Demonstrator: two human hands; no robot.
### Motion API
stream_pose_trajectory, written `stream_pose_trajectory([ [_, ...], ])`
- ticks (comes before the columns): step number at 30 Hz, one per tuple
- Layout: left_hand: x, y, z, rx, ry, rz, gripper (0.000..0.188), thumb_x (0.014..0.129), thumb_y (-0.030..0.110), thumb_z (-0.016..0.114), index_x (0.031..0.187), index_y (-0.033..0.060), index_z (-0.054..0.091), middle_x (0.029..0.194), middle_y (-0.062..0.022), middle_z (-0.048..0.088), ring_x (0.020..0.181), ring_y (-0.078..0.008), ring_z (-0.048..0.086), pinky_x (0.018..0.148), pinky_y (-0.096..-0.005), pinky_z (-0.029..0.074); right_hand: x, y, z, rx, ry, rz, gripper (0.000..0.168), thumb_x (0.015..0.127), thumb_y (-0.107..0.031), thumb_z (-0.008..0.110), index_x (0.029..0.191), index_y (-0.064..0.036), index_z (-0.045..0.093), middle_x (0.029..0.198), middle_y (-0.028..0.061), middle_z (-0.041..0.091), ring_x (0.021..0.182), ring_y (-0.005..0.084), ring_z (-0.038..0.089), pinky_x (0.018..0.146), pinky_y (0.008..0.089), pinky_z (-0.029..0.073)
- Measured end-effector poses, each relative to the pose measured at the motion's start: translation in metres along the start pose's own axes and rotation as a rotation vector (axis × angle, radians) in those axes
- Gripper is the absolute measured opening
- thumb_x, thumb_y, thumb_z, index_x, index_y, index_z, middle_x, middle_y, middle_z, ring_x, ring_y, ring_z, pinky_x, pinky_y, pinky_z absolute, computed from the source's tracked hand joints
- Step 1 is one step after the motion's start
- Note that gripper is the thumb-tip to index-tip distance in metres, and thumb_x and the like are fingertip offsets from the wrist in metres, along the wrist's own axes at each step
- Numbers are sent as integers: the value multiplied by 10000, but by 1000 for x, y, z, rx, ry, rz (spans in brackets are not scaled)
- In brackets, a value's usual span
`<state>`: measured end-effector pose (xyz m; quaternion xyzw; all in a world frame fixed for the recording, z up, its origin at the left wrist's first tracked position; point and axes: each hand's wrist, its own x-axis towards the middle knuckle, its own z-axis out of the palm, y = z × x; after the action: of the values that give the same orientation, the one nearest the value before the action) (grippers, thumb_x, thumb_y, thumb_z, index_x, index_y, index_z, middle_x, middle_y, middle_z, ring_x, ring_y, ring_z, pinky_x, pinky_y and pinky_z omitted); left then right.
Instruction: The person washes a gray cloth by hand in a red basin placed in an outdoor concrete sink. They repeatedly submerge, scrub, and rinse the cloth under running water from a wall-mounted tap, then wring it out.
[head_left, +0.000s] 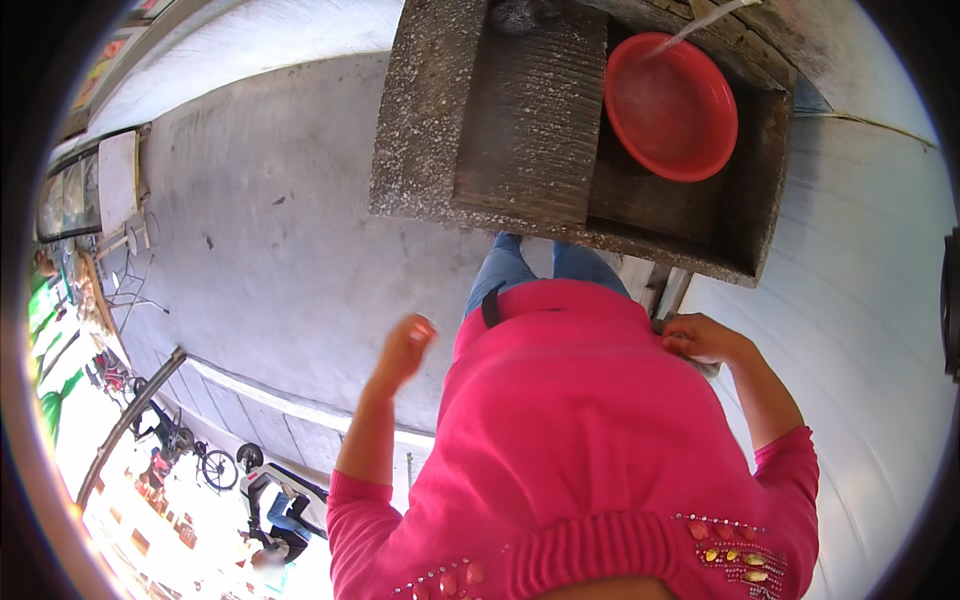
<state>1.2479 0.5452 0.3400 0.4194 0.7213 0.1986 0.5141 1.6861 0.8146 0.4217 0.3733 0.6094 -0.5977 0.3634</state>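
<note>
My left hand (406, 346) hangs out to the left of my pink sweater (577, 397), blurred, with its fingers curled in and no object visible in it. My right hand (699, 337) is at the right side of my waist, fingers bent. A greyish thing shows just below and beside that hand; whether I hold it cannot be made out. Before me stands a speckled stone washing sink (421, 127) with a ridged washboard slab (536, 120). In its right-hand basin (652, 199) sits a red plastic basin (716, 139), tilted, and a stream of water (694, 28) runs into it.
A pale wall (847, 247) runs close on my right. Grey concrete floor (277, 195) spreads to the left. Farther off are a folding-legged stand (135, 281), a bicycle (219, 470), a scooter (259, 480) and a person (289, 525) by it.
</note>
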Motion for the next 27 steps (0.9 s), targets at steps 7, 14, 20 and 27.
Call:
stream_pose_trajectory([
  [7,5,-17,-20,25,-126,-187,267,836,213,672,1046,62,604,1162,-124,560,1126,-260,495,948,-360,393,0,88,-14,-418,102,478,345,852,-398,619,999,-89,658,994,122,668,938,306,621,814,395,479],
  [14,21,-97,-15,598,183,-314,56,893,131,533,898,89,568,995,-145,567,924,-368,544,820,-441,454,38,7,20,-59,72,237,423,857,-406,617,1151,-103,588,1065,154,644,1008,291,604,863,369,464],
  [20,29,8,-117,390,253,-231,232,856,123,618,1069,56,558,1124,-135,559,1064,-324,526,876,-399,444,20,-6,2,18,291,323,414,850,-407,634,1130,-106,588,1058,135,639,987,270,600,833,365,465],
  [27,37,125,-125,-776,-246,493,500,821,116,654,1269,-22,477,1228,-170,532,1181,-212,500,955,-380,413,-12,-28,-42,272,396,-9,419,866,-395,631,1135,-76,597,1080,70,612,997,157,554,875,289,429],
])
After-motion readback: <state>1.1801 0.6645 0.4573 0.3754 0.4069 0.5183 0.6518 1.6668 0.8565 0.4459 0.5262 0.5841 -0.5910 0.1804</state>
